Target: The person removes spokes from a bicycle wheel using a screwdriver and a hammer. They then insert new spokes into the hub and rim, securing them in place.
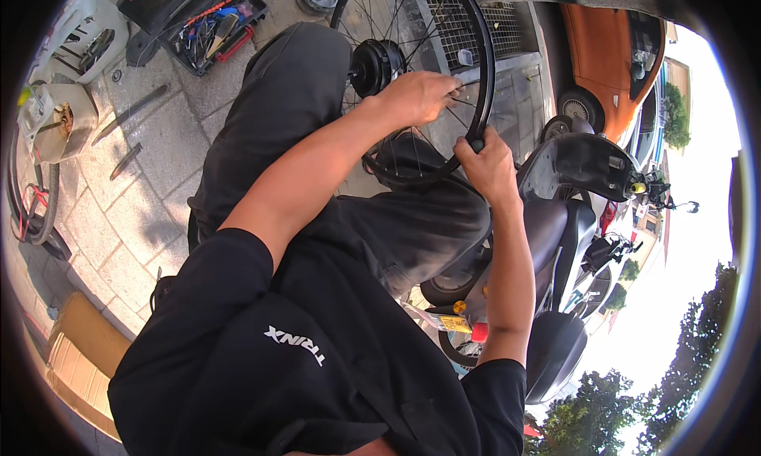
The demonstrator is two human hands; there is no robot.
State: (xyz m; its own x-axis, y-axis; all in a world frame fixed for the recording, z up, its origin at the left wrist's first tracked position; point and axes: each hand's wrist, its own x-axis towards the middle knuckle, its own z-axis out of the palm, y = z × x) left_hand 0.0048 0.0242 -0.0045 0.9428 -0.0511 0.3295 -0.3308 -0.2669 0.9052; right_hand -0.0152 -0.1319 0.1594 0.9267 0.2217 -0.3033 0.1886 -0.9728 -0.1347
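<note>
A black spoked wheel (483, 56) with a thick dark hub (374, 68) stands between my knees. My left hand (420, 98) reaches in among the spokes, its fingers pinched together at a spoke (469, 83) near the rim. At the near right part of the rim, my right hand (490, 164) is closed around a small, dark, round tool (477, 145) that looks like a spoke wrench. The fingers cover most of that tool. The wheel's lower edge is close to my right thigh.
An open toolbox (252, 8) with hand tools lies far left, beside cut-open plastic jugs (70, 123). Dark strips (131, 114) are on the paving. A cardboard box (83, 369) is near left. Right are a parked scooter (547, 218) and an orange car (606, 56); a floor grate (452, 20) lies beyond the wheel.
</note>
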